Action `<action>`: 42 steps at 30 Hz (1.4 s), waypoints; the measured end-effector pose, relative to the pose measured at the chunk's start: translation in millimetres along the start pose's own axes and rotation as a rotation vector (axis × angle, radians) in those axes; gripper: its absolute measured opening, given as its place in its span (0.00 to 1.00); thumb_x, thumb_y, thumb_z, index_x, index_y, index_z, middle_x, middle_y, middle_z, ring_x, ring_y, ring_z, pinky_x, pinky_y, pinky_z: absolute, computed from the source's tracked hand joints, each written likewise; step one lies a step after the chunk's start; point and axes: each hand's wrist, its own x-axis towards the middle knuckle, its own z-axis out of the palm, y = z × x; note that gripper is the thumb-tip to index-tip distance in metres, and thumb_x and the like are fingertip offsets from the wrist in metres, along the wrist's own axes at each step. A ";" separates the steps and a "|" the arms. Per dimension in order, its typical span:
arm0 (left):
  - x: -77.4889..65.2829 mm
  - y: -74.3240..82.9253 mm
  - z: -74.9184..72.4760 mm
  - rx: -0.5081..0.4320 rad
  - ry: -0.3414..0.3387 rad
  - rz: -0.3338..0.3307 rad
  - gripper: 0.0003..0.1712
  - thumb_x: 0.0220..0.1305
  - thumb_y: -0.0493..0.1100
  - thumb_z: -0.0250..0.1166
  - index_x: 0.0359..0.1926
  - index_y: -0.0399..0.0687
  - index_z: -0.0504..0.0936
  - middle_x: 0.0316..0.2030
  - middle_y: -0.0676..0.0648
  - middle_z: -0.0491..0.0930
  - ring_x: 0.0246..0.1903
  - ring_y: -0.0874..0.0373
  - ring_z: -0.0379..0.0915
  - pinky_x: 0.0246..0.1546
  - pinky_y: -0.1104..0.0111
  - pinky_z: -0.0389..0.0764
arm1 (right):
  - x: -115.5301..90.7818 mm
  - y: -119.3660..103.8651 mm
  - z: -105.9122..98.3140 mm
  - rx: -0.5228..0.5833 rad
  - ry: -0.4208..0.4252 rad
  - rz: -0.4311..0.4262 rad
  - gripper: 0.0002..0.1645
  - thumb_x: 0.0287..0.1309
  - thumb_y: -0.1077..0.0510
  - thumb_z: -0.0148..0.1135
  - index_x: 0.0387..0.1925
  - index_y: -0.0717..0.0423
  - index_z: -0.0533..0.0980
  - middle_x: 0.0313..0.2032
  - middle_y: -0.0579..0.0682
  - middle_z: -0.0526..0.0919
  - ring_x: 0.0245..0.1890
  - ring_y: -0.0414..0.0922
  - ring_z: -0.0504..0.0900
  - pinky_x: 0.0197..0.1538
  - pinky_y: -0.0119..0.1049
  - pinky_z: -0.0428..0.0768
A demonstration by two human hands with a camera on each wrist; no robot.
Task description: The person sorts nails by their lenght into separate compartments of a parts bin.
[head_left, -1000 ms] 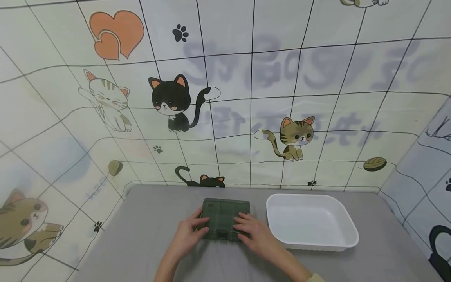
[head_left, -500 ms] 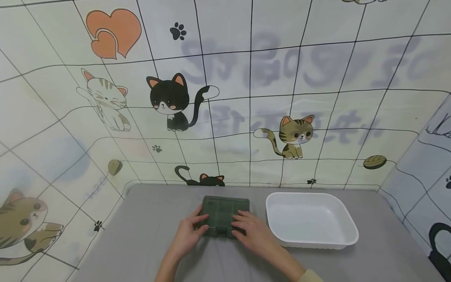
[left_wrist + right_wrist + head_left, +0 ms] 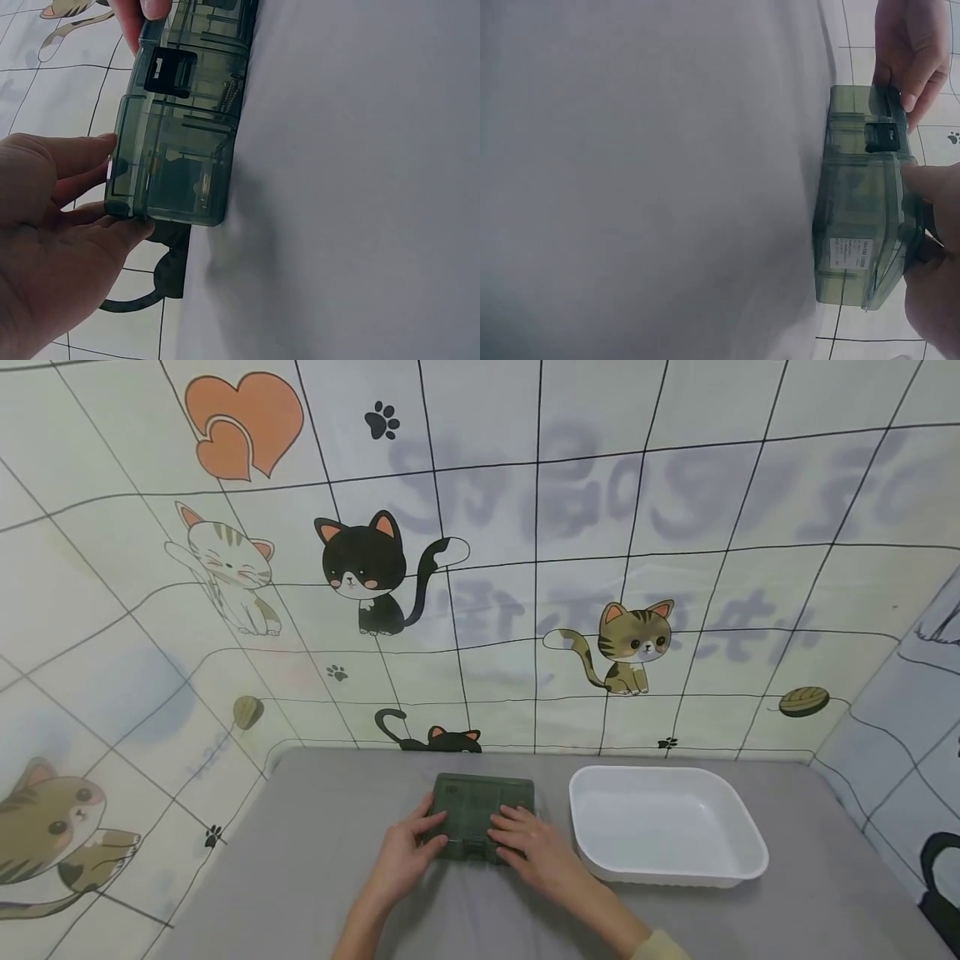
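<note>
A translucent green compartment box lies flat on the grey-covered table, its lid down. My left hand holds the box's left side, thumb and forefinger on the lid and other fingers around the edge. The right hand rests on the right part of the lid with its fingers laid across it. A dark latch sits at the middle of the box's front. Through the wall, small metal screws show in one compartment. The right wrist view shows a white label on the box.
Close to the right of the box stands a white plastic tray. Behind the table hangs a white sheet with black grid lines and printed cats, which also covers both sides.
My right hand has shifted slightly left over the lid, its fingers nearer the middle. The left hand stays at the box's left edge; the box and tray keep their places.
</note>
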 end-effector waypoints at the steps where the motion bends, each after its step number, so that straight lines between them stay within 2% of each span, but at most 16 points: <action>1: 0.0 0.1 0.2 0.000 0.000 -0.002 0.21 0.64 0.29 0.68 0.58 0.26 0.81 0.72 0.28 0.62 0.71 0.32 0.58 0.64 0.50 0.71 | -0.2 0.5 0.0 -0.003 0.002 -0.005 0.19 0.60 0.62 0.72 0.52 0.64 0.85 0.57 0.60 0.84 0.62 0.57 0.79 0.64 0.55 0.75; 8: -2.3 1.2 1.3 -0.006 0.000 -0.021 0.21 0.64 0.28 0.68 0.57 0.25 0.81 0.72 0.29 0.61 0.70 0.32 0.58 0.64 0.50 0.70 | -1.7 -0.2 -0.5 -0.009 -0.020 0.013 0.17 0.61 0.61 0.71 0.52 0.60 0.86 0.57 0.57 0.84 0.62 0.56 0.79 0.61 0.54 0.79; 14: -3.1 -0.2 4.0 -0.017 -0.004 -0.034 0.21 0.65 0.28 0.67 0.59 0.26 0.80 0.74 0.30 0.59 0.71 0.33 0.57 0.64 0.50 0.69 | -3.8 0.7 1.1 -0.033 -0.008 0.015 0.17 0.60 0.62 0.72 0.51 0.59 0.86 0.57 0.56 0.85 0.61 0.55 0.80 0.61 0.53 0.79; 21: -4.1 -2.9 5.8 -0.017 0.016 -0.033 0.21 0.63 0.28 0.69 0.57 0.26 0.82 0.72 0.30 0.61 0.70 0.33 0.59 0.64 0.51 0.69 | -5.7 1.2 5.0 -0.053 0.001 0.002 0.17 0.59 0.61 0.73 0.51 0.59 0.87 0.57 0.56 0.85 0.61 0.54 0.80 0.61 0.53 0.79; 27: -2.8 -3.8 5.8 -0.006 0.019 -0.007 0.20 0.65 0.29 0.68 0.57 0.26 0.81 0.72 0.30 0.61 0.69 0.34 0.60 0.63 0.50 0.71 | -6.8 2.4 6.7 -0.046 0.031 -0.017 0.18 0.58 0.62 0.73 0.51 0.61 0.86 0.57 0.57 0.84 0.61 0.55 0.80 0.62 0.54 0.78; 35: -1.1 -2.9 1.6 0.087 0.061 0.055 0.15 0.66 0.30 0.68 0.53 0.28 0.84 0.67 0.29 0.68 0.63 0.34 0.70 0.61 0.47 0.73 | -3.8 1.4 7.9 -0.119 0.057 -0.083 0.18 0.56 0.62 0.75 0.50 0.61 0.87 0.55 0.57 0.85 0.59 0.55 0.82 0.61 0.52 0.79; 39: 0.1 -3.0 1.1 0.102 0.067 0.062 0.15 0.65 0.31 0.70 0.52 0.29 0.85 0.67 0.30 0.69 0.62 0.34 0.71 0.59 0.47 0.75 | -3.2 -0.4 7.6 -0.136 0.052 -0.055 0.21 0.55 0.56 0.77 0.50 0.60 0.87 0.56 0.56 0.85 0.60 0.55 0.81 0.59 0.53 0.80; 42: -0.5 -5.3 1.5 0.110 0.049 0.056 0.16 0.65 0.32 0.70 0.52 0.29 0.85 0.67 0.30 0.68 0.63 0.34 0.71 0.58 0.47 0.77 | -3.6 -1.5 10.7 -0.190 0.074 -0.052 0.25 0.49 0.49 0.80 0.48 0.58 0.88 0.54 0.55 0.86 0.57 0.53 0.83 0.56 0.51 0.83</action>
